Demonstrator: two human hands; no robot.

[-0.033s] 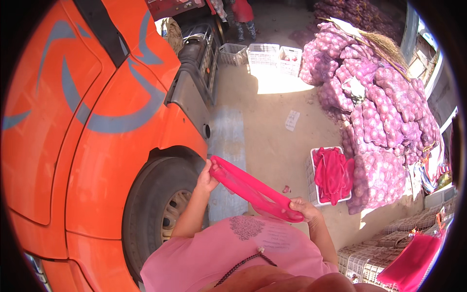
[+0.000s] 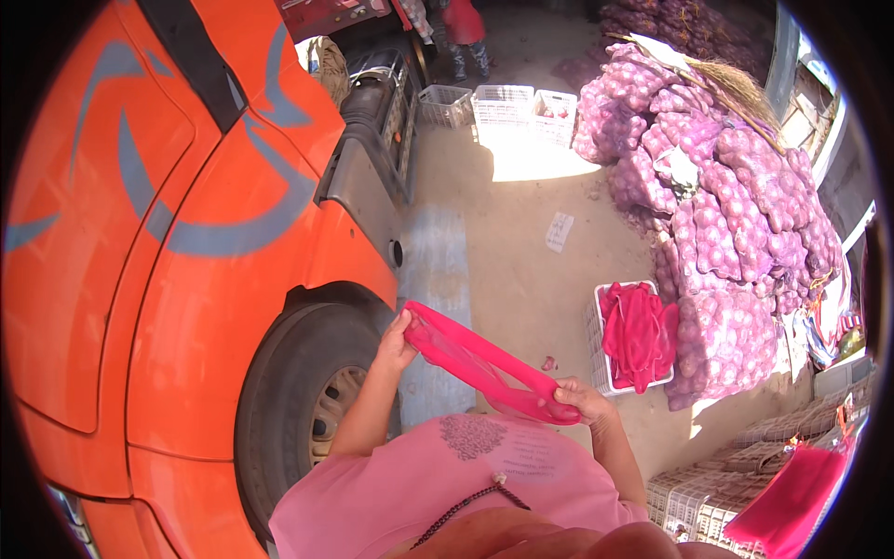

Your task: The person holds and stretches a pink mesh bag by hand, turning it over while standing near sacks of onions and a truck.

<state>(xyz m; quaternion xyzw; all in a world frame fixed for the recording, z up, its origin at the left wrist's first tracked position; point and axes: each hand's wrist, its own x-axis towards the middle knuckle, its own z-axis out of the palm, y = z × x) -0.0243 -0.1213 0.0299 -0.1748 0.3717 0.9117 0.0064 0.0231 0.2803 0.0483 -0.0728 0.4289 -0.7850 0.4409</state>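
Note:
A bright pink mesh bag (image 2: 480, 363) is stretched between my two hands in front of my body, slanting down toward the right. My left hand (image 2: 398, 340) grips its upper left end, close to the truck's front wheel. At the lower right end, my right hand (image 2: 583, 401) pinches the bag's edge between thumb and fingers. A slit of thinner, see-through mesh shows along the middle of the bag. To the right, a white plastic crate (image 2: 601, 359) on the ground holds a heap of similar pink mesh bags (image 2: 639, 335).
An orange truck (image 2: 200, 307) with its wheel (image 2: 321, 373) stands close on my left. Stacked mesh sacks of purple onions (image 2: 726, 219) fill the right side. White crates (image 2: 504, 104) stand at the back near a person (image 2: 464, 28). More crates (image 2: 680, 489) lie at lower right.

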